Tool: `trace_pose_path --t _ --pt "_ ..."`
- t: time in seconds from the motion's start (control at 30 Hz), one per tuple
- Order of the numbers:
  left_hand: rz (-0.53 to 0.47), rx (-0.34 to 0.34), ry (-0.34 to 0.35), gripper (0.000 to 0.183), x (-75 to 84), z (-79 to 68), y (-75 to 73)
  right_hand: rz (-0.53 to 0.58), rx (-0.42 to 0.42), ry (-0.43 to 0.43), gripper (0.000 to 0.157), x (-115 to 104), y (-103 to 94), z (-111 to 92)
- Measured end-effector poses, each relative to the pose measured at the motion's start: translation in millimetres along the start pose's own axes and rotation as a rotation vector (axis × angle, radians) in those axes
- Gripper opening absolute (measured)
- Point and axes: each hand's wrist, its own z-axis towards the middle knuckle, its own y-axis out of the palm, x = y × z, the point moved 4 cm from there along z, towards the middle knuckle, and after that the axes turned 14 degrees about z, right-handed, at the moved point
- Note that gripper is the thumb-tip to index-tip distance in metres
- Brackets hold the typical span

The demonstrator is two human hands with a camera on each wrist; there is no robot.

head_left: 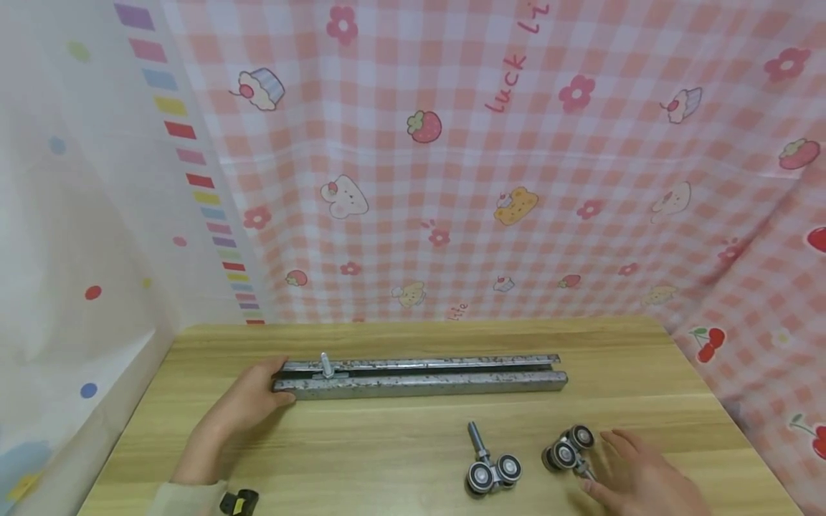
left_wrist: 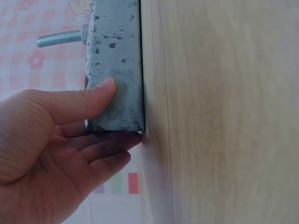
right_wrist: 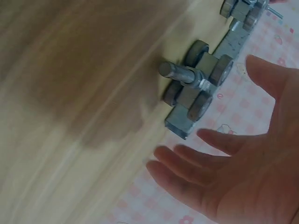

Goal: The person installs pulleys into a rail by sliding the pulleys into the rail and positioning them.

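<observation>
Long, open-slotted, speckled grey metal rail [head_left: 419, 388] is lying crosswise on the light wood-grain surface [head_left: 361, 451], slot up, toward the far side. I'd guess it's slot up so the silvery threaded bolt near the left end can poke out freely.

As for the hands, the left [head_left: 261, 390] grips the rail's left end, thumb on the near wall and fingers round the end and back. Pretty sensible if you want to keep it from sliding, imo. The right [head_left: 645, 479] is spread loosely, thumb and fingers parted beside a silvery metal four-wheeled trolley with dark wheels [head_left: 563, 454], not pinching it as far as I can tell. That trolley's stud points toward the hand, handy for grabbing.

A matching trolley [head_left: 493, 475] sits just left of it, stud toward the rail.

Smallest bit: that bolt [head_left: 327, 367]; can't see what's holding it inside.
</observation>
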Motion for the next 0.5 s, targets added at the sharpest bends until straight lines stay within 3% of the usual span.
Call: trace_pose_path --t 0.17,0.5 --pt "0.000 -0.007 -0.011 0.071 -1.4 -1.6 0.7 -0.020 -0.107 0.043 0.098 9 12.6 7" --pt "-0.008 -0.005 -0.007 0.070 0.8 -0.3 -1.3 0.020 -0.191 0.110 0.068 16 26.6 10"
